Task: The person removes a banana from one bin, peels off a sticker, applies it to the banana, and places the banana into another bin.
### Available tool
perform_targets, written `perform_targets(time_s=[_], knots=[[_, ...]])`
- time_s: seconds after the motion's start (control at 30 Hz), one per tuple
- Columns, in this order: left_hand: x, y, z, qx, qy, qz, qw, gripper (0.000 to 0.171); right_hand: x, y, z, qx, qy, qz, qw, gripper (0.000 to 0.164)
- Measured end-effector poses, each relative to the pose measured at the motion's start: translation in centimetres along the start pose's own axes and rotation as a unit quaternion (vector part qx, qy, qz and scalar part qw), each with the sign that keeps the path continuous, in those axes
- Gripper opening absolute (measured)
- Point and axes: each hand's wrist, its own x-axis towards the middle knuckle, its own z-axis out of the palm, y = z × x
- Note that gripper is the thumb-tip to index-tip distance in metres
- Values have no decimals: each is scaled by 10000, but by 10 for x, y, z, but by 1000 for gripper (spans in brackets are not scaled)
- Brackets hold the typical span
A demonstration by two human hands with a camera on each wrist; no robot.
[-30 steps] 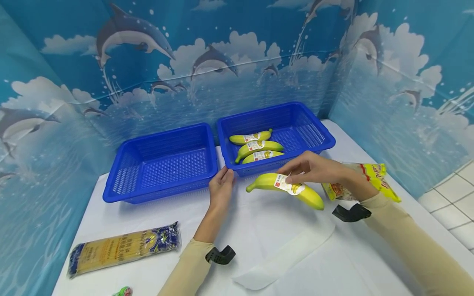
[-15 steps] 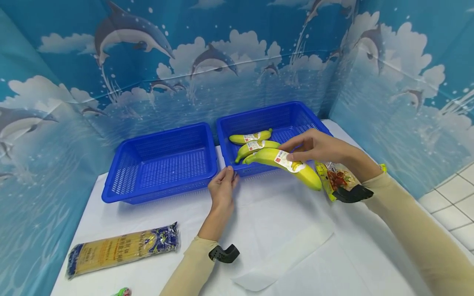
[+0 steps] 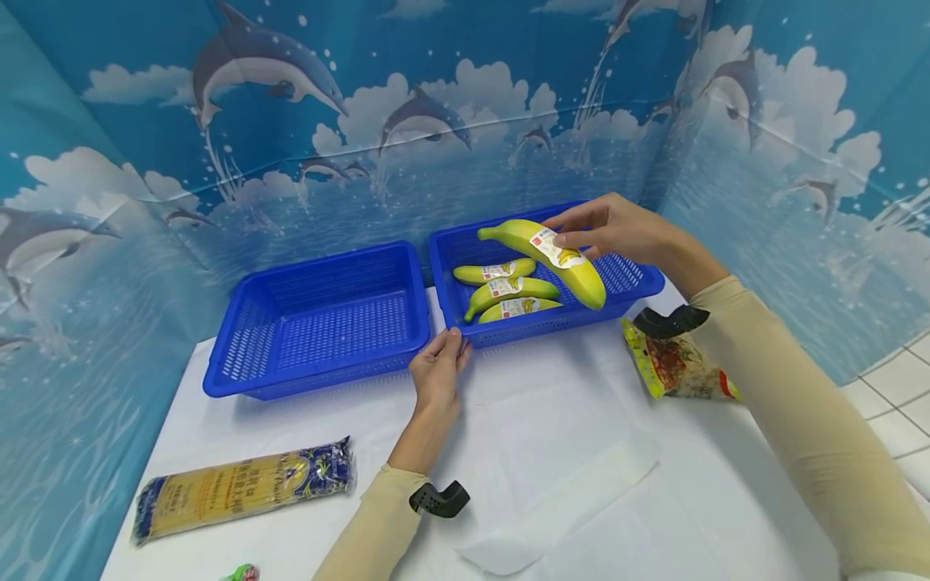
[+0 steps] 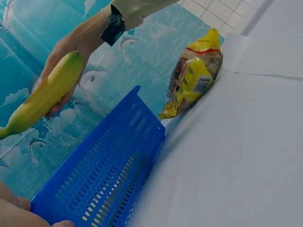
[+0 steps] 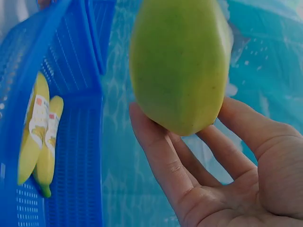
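Note:
My right hand [image 3: 625,234] grips a yellow banana [image 3: 584,281] with a white label, held in the air above the right blue plastic basket [image 3: 508,332]. In the right wrist view the banana's blunt end [image 5: 182,71] fills the top, with fingers and thumb on its sides. Three labelled bananas lie side by side in that basket, the middle banana [image 3: 512,290] among them. At the basket's front left corner my left hand [image 3: 436,367] pinches the rim. The left wrist view shows the left fingers [image 4: 19,213] at the edge of the perforated basket wall [image 4: 111,161].
A second blue basket [image 3: 320,375] stands to the left. A pasta packet [image 3: 243,488] lies at the front left, near a small green wrapped item [image 3: 242,573]. A yellow food bag [image 3: 676,367] lies right, partly under the right forearm. A dolphin-print curtain [image 3: 407,186] stands behind.
My right hand has lifted the banana up and away, from in front of the right basket to above it. My left hand has stayed at the basket's corner.

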Motion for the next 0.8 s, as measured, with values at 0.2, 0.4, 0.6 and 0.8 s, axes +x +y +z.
perform_targets(time_s=[0.2, 0.4, 0.6, 0.8], knots=[[2, 0, -2, -33, -42, 7, 10000, 34, 31, 5, -13, 670, 159, 432, 9967, 55], [4, 0, -2, -81, -89, -4, 9999, 34, 58, 16, -20, 1172, 183, 701, 9905, 59], [5, 0, -2, -83, -119, 4, 9999, 34, 77, 32, -25, 1048, 267, 1065, 9884, 64], [6, 0, -4, -109, -156, 5, 9998, 35, 92, 53, -32, 1090, 208, 1452, 9831, 67]])
